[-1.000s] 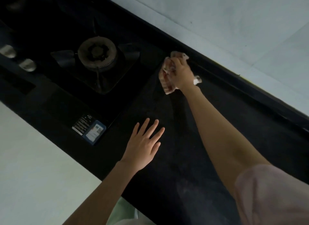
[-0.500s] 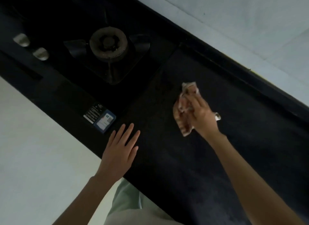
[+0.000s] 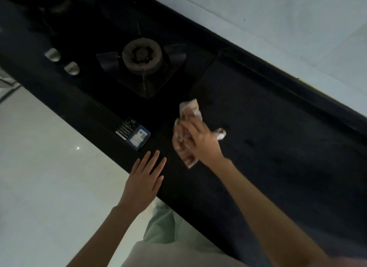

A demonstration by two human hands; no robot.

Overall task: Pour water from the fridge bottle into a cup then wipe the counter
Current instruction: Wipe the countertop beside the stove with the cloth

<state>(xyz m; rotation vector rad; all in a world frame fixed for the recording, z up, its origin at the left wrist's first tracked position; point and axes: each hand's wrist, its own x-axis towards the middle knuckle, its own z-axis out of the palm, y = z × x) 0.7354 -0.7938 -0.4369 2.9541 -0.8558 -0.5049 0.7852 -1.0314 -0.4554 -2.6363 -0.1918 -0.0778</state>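
My right hand (image 3: pixel 200 141) grips a crumpled pale cloth with reddish marks (image 3: pixel 187 115) and holds it down on the black counter (image 3: pixel 278 157), just right of the stove's front corner. My left hand (image 3: pixel 145 179) lies flat with straight fingers on the counter's front edge, a short way left of the cloth. No bottle or cup is in view.
A gas burner (image 3: pixel 142 56) sits in the black stove top at the upper middle, with two silver knobs (image 3: pixel 61 61) to its left. A sticker label (image 3: pixel 133 134) marks the stove's front corner. A pale wall runs behind the counter; pale floor lies at the left.
My right hand has dragged the cloth from the back of the counter toward the front edge. My left hand stays flat on the counter, shifted back toward its front edge.
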